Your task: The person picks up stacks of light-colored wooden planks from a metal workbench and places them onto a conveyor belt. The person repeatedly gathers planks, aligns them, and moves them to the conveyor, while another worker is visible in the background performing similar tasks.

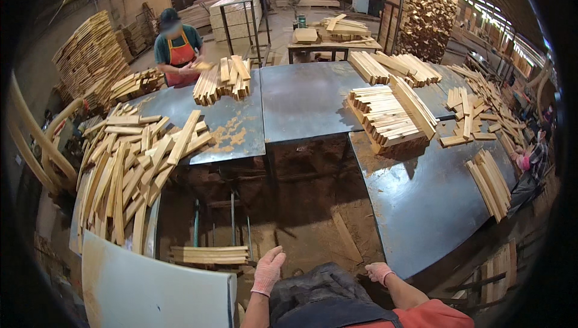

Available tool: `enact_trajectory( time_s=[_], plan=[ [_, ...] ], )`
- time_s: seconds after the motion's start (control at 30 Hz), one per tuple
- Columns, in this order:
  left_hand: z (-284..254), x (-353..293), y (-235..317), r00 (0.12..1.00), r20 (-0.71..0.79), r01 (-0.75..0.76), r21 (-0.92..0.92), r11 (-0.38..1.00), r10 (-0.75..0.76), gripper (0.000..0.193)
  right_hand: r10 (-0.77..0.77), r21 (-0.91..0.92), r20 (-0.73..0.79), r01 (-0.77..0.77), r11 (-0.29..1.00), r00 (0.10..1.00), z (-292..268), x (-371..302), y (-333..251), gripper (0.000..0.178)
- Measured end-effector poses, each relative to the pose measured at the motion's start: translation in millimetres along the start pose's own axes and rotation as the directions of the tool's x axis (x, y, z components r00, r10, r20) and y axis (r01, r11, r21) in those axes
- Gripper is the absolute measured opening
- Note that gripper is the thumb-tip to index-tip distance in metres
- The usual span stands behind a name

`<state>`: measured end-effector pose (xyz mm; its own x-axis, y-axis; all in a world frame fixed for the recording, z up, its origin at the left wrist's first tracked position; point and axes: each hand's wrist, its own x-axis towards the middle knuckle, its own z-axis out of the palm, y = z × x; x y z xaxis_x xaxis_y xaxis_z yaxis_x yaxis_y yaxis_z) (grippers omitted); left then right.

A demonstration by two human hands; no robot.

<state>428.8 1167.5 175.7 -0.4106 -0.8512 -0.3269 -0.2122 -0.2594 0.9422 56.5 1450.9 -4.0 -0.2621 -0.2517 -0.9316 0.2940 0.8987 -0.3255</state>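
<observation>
My left hand [269,271], in a pale pink knitted glove, hangs in front of my dark apron [322,292]. Its fingers are loosely bent and hold nothing. Similarly gloved, my right hand [380,273] is near the edge of the right metal tabletop [415,219], apart from it, its fingers slightly curled with nothing visible in them. Closest to my left hand is a low stack of wooden slats [209,255] below table height. Farther out on the right table rests a block of stacked wooden strips [388,117], with longer boards leaning along its side.
Loose slats [123,177] heap on the left table. A pale panel [156,283] stands at the near left. Across the table a co-worker [179,48] in a red apron handles a wood piece. Another person [533,159] is at the far right. A board [346,236] lies on the floor.
</observation>
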Motion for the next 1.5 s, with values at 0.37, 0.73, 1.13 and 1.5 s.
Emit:
enact_trajectory(
  time_s=[0.37,0.73,1.13,1.5],
  plan=[
    [10,177,25,0.965,0.143,0.159,0.353,0.922,-0.221,0.061,-0.264,-0.502,0.089,0.272,0.821,0.960,19,105,-102,0.022],
    [54,378,99,0.956,0.138,0.200,0.336,0.920,-0.258,0.063,-0.637,-0.761,0.088,0.464,0.454,0.766,-65,267,-327,0.020],
    [48,567,104,0.974,0.012,0.223,0.085,0.971,-0.224,0.051,-0.343,0.259,0.327,0.265,0.929,0.881,-10,207,-636,0.016],
    [-61,885,213,0.941,-0.319,0.225,0.352,0.909,-0.109,0.061,-0.161,0.393,0.403,-0.012,0.920,0.901,0,266,-778,0.010]
  ],
)
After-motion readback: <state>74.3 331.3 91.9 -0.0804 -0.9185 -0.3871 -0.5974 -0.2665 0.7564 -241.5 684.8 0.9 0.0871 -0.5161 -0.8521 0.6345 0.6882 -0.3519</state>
